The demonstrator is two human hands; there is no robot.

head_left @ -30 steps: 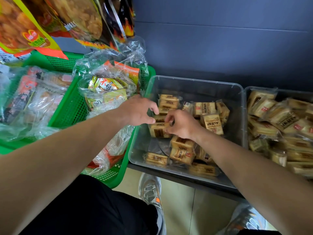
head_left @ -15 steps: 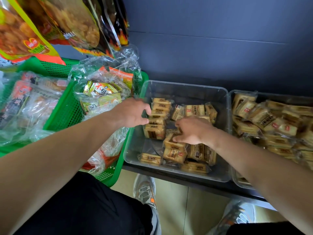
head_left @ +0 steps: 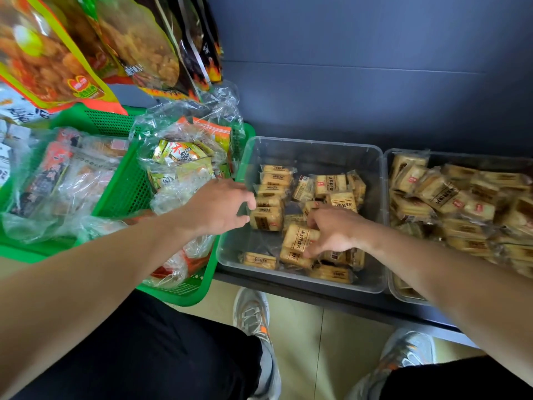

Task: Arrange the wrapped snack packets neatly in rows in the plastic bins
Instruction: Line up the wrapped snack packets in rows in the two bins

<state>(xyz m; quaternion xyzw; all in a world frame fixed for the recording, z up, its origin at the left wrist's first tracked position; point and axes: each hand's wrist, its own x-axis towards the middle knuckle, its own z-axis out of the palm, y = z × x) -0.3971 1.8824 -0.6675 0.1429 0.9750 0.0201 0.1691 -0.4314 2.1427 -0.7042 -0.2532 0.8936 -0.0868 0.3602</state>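
Wrapped snack packets (head_left: 330,184), tan under clear film, lie in the clear plastic bin (head_left: 314,154) at the centre of the head view. Along its left wall a standing row (head_left: 272,183) is formed; the rest lie loose. Left hand (head_left: 219,206) pinches the row's front packet (head_left: 265,219) at its left end, probably to keep the row upright. Right hand (head_left: 334,229) grips a loose packet (head_left: 300,238), fingers curled round it, probably to add it to the row. A second clear bin (head_left: 461,157) adjoining on the right holds an unsorted heap. Packet print: dark Chinese characters and a red square mark, too small to read.
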